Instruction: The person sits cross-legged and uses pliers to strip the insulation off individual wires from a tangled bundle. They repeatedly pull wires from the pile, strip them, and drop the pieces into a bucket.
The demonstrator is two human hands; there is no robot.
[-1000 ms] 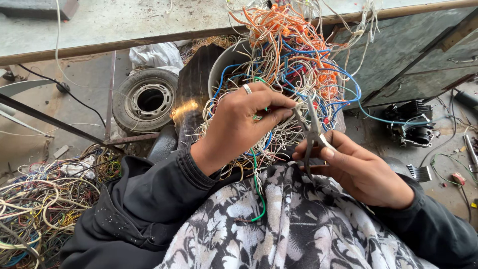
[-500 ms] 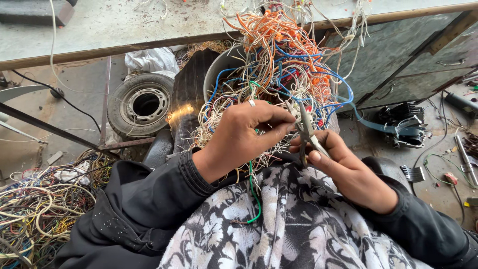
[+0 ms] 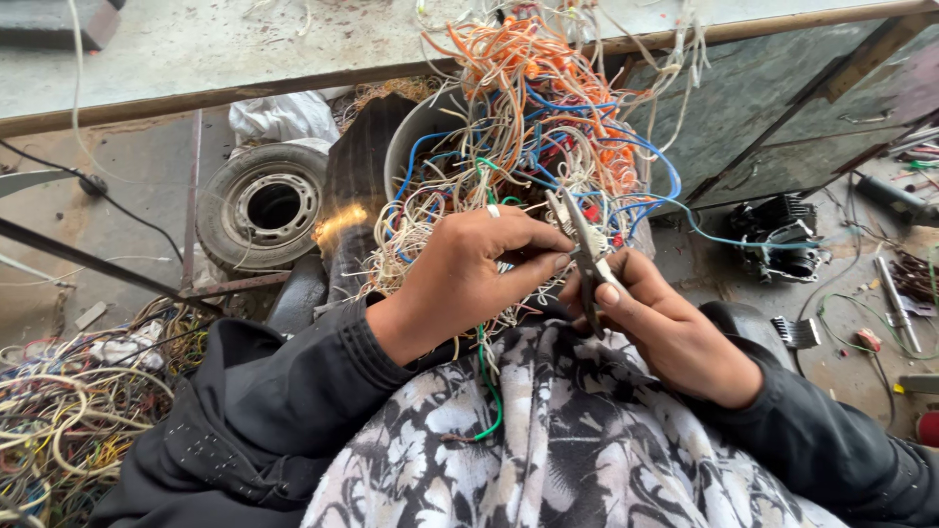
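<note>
My left hand (image 3: 468, 279), with a ring on one finger, pinches thin wires at the near edge of a big tangle of orange, blue and white wires (image 3: 533, 117). My right hand (image 3: 657, 328) grips a pair of metal cutting pliers (image 3: 579, 246), jaws pointing up and touching the left fingertips. A green wire (image 3: 489, 396) hangs from the left hand onto a black-and-white floral cloth (image 3: 548, 440) over my lap. The tangle fills a grey bucket (image 3: 416, 147) in front of me.
A small tyre with a metal rim (image 3: 264, 207) lies on the ground to the left. A heap of stripped wires (image 3: 68, 411) sits at lower left. A dark motor part (image 3: 782, 240) and small tools (image 3: 895, 303) lie on the right. A concrete ledge (image 3: 196, 49) runs behind.
Both hands have stayed together at the wire tangle; the pliers have shifted slightly left towards the left fingertips. The camera view has drifted a little.
</note>
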